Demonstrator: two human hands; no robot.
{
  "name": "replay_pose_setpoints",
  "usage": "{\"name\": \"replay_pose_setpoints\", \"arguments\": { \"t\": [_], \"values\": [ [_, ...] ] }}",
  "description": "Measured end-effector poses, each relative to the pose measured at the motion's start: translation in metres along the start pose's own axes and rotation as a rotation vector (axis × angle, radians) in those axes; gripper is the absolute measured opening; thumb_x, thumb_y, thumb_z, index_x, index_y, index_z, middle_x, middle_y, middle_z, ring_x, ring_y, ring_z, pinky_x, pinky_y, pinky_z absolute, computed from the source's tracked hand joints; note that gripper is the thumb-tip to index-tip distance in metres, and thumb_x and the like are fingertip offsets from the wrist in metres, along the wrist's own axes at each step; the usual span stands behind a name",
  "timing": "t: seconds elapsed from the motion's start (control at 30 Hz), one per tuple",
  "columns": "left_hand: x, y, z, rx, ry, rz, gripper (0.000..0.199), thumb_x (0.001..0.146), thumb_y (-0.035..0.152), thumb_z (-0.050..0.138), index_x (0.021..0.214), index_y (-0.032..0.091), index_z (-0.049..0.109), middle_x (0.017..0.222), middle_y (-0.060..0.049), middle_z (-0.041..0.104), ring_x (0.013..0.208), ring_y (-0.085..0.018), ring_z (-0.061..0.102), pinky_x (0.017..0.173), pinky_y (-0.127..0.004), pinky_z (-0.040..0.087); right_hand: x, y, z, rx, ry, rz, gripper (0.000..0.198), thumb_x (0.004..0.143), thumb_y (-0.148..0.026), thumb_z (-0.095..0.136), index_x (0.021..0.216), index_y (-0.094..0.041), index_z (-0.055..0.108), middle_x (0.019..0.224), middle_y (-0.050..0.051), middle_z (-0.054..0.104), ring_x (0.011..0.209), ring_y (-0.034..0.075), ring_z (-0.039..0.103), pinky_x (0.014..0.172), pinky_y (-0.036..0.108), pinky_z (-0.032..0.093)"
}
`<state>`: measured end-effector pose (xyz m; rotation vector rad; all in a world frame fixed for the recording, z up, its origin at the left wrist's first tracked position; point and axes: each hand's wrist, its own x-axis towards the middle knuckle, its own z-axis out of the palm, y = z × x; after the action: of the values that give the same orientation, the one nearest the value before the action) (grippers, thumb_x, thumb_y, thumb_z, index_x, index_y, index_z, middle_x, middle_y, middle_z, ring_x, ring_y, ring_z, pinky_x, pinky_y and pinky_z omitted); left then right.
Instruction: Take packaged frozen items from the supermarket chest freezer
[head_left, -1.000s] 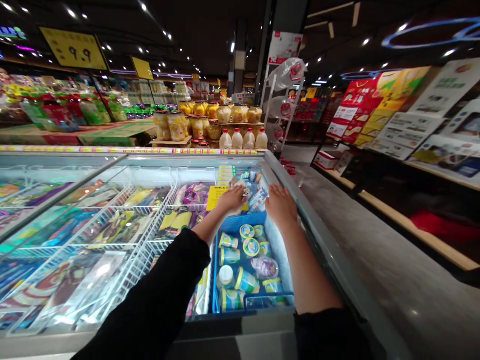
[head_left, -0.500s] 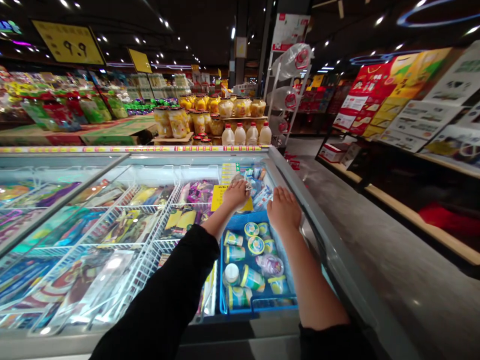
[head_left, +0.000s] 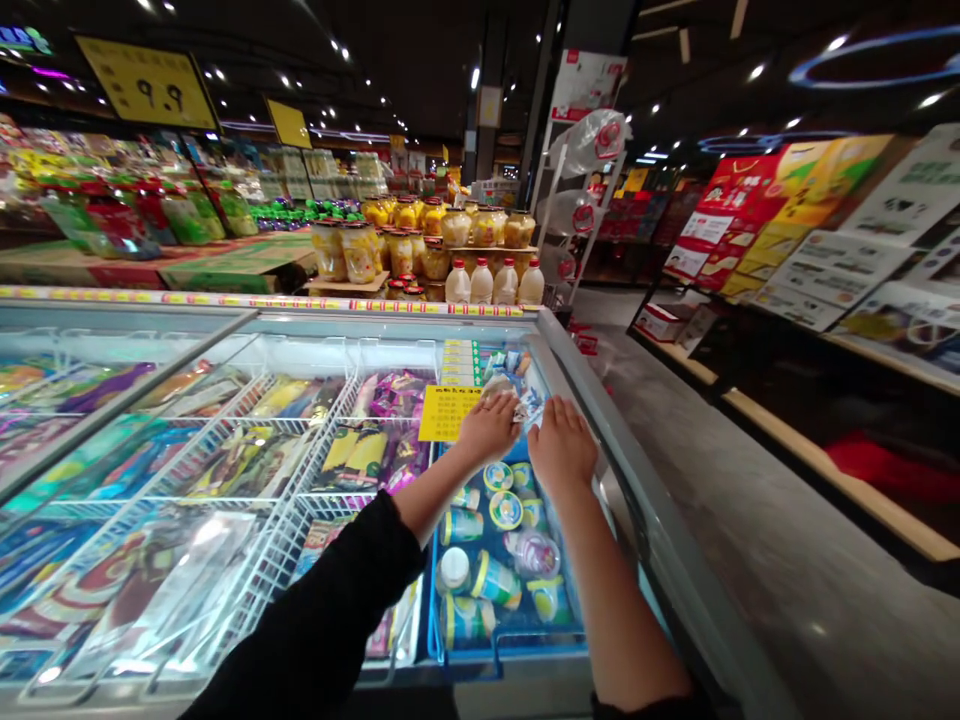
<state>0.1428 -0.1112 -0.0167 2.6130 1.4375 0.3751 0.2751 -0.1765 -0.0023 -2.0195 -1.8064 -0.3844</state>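
L hand (head_left: 489, 427) grip on wrapped pack (head_left: 525, 402) in freezer (head_left: 600, 420); R hand (head_left: 561, 447) released, flat beside it

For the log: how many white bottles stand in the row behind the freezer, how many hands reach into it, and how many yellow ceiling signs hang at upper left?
White bottles: 4
Hands, left hand and right hand: 2
Yellow ceiling signs: 2
Total: 8

Four white bottles (head_left: 493, 283), two hands (both bare).
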Motion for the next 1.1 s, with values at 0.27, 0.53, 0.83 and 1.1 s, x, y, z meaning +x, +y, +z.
{"name": "replay_pose_setpoints", "arguments": {
  "t": [0.27,0.53,0.83,1.1],
  "values": [
    [0.033,-0.044,-0.029,0.006,0.018,-0.179,0.053,0.109,0.037,0.035,0.159,0.021,0.041,0.170,-0.009,0.039,0.158,-0.023,0.035,0.129,-0.044,0.030,0.065,0.034,0.001,-0.038,-0.282,-0.250,0.066,0.098,-0.023,0.048,0.158,0.003,0.040,0.167,0.023,0.038,0.156,0.029,0.038,0.128,0.038,0.030],
    [-0.012,-0.031,-0.004,0.061,0.073,-0.120,0.056,0.108,0.043,0.035,0.161,0.025,0.039,0.170,-0.003,0.038,0.159,-0.021,0.032,0.131,-0.042,0.027,0.143,0.039,0.042,0.043,-0.291,-0.364,0.070,0.095,-0.022,0.055,0.160,-0.002,0.038,0.169,0.021,0.035,0.158,0.028,0.033,0.130,0.041,0.027],
    [0.095,-0.066,-0.023,0.058,0.026,-0.208,0.055,0.108,0.039,0.033,0.160,0.022,0.039,0.169,-0.009,0.039,0.158,-0.023,0.035,0.128,-0.046,0.032,0.140,0.048,0.046,0.096,-0.278,-0.433,0.064,0.099,-0.026,0.049,0.160,-0.006,0.041,0.168,0.018,0.039,0.159,0.028,0.033,0.130,0.043,0.028],
    [0.053,-0.080,-0.015,0.086,0.018,-0.122,0.056,0.109,0.041,0.032,0.161,0.021,0.039,0.171,-0.007,0.036,0.160,-0.021,0.029,0.131,-0.043,0.024,0.136,0.031,0.041,0.041,-0.263,-0.515,0.059,0.097,-0.011,0.045,0.156,-0.009,0.048,0.164,0.016,0.046,0.156,0.025,0.039,0.129,0.044,0.031]
  ]
}}
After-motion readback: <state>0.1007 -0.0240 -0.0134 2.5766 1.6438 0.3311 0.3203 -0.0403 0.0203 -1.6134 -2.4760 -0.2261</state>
